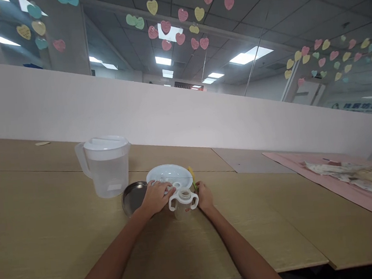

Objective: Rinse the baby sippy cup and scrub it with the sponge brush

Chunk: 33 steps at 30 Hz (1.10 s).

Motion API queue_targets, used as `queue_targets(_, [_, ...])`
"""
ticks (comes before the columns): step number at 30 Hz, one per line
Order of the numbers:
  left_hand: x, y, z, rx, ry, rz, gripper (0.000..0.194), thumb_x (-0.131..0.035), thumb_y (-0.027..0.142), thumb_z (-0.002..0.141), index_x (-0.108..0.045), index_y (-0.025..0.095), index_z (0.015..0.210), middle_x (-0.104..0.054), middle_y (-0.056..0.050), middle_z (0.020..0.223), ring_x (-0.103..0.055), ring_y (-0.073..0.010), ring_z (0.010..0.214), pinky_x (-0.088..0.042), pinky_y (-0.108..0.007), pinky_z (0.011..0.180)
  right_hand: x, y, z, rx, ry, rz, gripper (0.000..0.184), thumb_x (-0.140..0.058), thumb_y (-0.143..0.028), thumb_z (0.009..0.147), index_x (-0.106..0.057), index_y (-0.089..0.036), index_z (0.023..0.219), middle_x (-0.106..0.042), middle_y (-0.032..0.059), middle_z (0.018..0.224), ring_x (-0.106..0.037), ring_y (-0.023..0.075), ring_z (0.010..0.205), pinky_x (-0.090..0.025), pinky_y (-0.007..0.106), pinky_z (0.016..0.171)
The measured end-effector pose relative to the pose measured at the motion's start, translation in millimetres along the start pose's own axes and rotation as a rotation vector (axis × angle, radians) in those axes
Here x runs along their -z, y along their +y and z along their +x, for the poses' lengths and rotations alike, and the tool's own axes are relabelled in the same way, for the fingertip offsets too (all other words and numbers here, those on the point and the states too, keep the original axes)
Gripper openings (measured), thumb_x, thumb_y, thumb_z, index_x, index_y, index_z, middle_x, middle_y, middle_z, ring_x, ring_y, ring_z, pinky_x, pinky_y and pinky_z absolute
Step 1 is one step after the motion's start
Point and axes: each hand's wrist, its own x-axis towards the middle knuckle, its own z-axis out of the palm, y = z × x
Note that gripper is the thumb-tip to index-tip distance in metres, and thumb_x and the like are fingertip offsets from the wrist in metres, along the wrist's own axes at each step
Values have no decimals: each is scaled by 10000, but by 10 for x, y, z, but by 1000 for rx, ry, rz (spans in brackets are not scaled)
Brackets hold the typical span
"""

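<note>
A small clear bottle with two white loop handles [182, 201] stands on the wooden table between my hands. My left hand [156, 196] rests palm-down at the near rim of a white plate [171, 175], its fingers over small white parts lying there. My right hand [204, 195] sits beside the bottle's right handle, touching it; whether it grips the handle is unclear. A yellow and green object [192, 175] lies at the plate's right edge, partly hidden.
A clear lidded pitcher [105, 165] with water stands left of the plate. A round metal dish [132, 198] lies beside my left wrist. A pink mat [348, 185] with papers covers the table's right side. A low white partition runs behind the table.
</note>
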Motion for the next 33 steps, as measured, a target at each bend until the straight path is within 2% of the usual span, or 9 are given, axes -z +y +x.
queue_targets(5, [-14, -15, -3, -12, 40, 24, 334, -380, 438, 873, -600, 192, 818, -656, -36, 856, -570, -196, 856, -302, -374, 881, -5, 9, 0, -13, 31, 43, 301, -444, -122, 776, -517, -137, 1067, -631, 98, 950, -580, 181, 847, -360, 243, 653])
queue_targets(8, [-24, -14, -5, -42, 56, 31, 340, -363, 441, 879, -583, 193, 806, -640, -36, 893, -558, -197, 882, -305, -369, 881, -14, 25, 7, -17, 60, 72, 296, -418, -136, 783, -508, -151, 1064, -636, 82, 943, -582, 172, 830, -370, 236, 644])
queue_targets(13, [-25, 17, -9, -94, 58, 54, 332, -363, 429, 884, -572, 190, 786, -634, -27, 825, -552, -188, 836, -293, -386, 898, -46, 59, 28, -12, 92, 110, 309, -396, -152, 784, -484, -161, 1080, -638, 61, 903, -586, 173, 802, -379, 236, 621])
queue_targets(17, [-15, 24, -7, -117, 101, 77, 332, -375, 424, 877, -568, 183, 757, -614, -41, 844, -537, -189, 831, -298, -394, 898, -67, 70, 40, -17, 113, 135, 310, -387, -163, 788, -482, -157, 1083, -630, 71, 910, -586, 185, 794, -389, 248, 635])
queue_targets(22, [-20, 15, -3, -66, 128, 78, 306, -403, 420, 861, -542, 180, 733, -588, -42, 826, -537, -194, 816, -330, -395, 874, -56, 53, 45, -33, 146, 156, 371, -360, -127, 778, -475, -131, 1130, -571, 126, 1060, -579, 196, 865, -408, 255, 698])
queue_targets(28, [-39, 7, 3, 1, 90, -50, 144, -377, 231, 835, -480, 189, 744, -555, -35, 793, -531, -172, 751, -406, -310, 716, -36, 25, 43, -70, 147, 168, 422, -335, -108, 788, -446, -114, 1196, -540, 144, 1080, -582, 203, 863, -411, 256, 698])
queue_targets(33, [-26, 22, -1, 17, 60, -147, 105, -400, 213, 806, -486, 194, 749, -548, -12, 744, -529, -155, 701, -415, -279, 654, -18, 21, 36, -88, 140, 178, 412, -342, -137, 799, -462, -139, 1194, -530, 135, 1101, -578, 206, 873, -409, 259, 687])
